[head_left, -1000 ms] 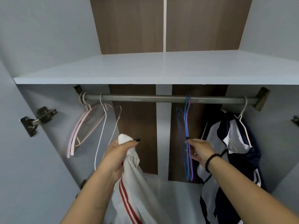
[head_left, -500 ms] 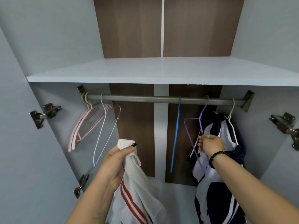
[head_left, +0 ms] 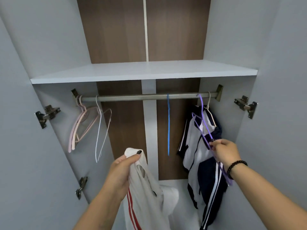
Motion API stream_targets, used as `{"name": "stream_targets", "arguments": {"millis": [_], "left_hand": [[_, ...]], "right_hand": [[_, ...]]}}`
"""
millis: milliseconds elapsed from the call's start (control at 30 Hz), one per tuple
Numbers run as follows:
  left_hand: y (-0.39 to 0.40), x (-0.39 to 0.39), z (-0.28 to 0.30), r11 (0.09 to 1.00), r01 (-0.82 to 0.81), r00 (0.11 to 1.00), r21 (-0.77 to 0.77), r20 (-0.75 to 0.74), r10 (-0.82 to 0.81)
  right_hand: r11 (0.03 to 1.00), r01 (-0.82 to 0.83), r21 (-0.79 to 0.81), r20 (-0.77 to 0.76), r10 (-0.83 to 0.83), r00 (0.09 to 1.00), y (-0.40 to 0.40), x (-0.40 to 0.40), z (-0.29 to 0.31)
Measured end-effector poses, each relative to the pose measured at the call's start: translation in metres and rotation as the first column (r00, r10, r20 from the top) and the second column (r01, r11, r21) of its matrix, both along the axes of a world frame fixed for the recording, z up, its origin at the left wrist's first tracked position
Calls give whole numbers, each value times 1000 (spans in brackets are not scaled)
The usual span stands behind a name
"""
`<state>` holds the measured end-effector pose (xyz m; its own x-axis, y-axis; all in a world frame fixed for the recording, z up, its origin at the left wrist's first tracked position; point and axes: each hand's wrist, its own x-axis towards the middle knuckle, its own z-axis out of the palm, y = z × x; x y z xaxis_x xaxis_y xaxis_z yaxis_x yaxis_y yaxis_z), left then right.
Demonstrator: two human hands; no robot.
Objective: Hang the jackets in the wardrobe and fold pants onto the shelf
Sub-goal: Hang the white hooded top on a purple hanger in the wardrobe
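My left hand (head_left: 123, 171) grips a white jacket with red stripes (head_left: 146, 196) by its top, low in front of the open wardrobe. My right hand (head_left: 225, 151) pinches a purple hanger (head_left: 203, 127); its hook sits at the right end of the grey rail (head_left: 132, 97). Right behind that hanger, a navy and white jacket (head_left: 201, 155) hangs on a white hanger (head_left: 209, 110). A blue hanger (head_left: 168, 123) hangs edge-on near the rail's middle.
Pink hangers (head_left: 79, 128) and a thin white hanger (head_left: 99, 130) hang at the rail's left end. A white shelf (head_left: 142, 72) runs above the rail. Metal hinges (head_left: 47, 113) stick out from both side walls.
My right hand has pulled the purple hanger away from the blue one to the rail's right end, beside the hung jacket. The camera has tilted up. My left hand keeps hold of the white jacket.
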<state>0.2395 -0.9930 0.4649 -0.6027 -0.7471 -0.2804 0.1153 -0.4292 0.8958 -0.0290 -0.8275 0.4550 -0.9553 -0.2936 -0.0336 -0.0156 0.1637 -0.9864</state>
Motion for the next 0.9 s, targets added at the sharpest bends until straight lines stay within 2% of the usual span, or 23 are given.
{"name": "stream_targets", "arguments": {"millis": [100,267,533,700,833,900], "left_hand": [[15,32,-3,1000,20,999,-3,31,-20],[28,73,-2,1000,-6,1000,-11,23,6],[30,130,-22,987,-144,973,-77,173,155],[42,150,-26,969,-191,954,-154,202,220],[56,150,-19,943,-247,926,-222,233,297],[63,151,-11,927,-270,912,-260,241,333]], "right_hand": [[999,-38,10,24,38,999,35,53,-7],[972,-115,204,-172,152,973,88,121,-15],[857,-458,236,-61,484,873,155,171,16],[699,-631,335,-81,689,720,161,179,16],[597,-752,279,-101,798,595,160,186,18],[537,-785,309,-124,841,526,164,186,17]]}}
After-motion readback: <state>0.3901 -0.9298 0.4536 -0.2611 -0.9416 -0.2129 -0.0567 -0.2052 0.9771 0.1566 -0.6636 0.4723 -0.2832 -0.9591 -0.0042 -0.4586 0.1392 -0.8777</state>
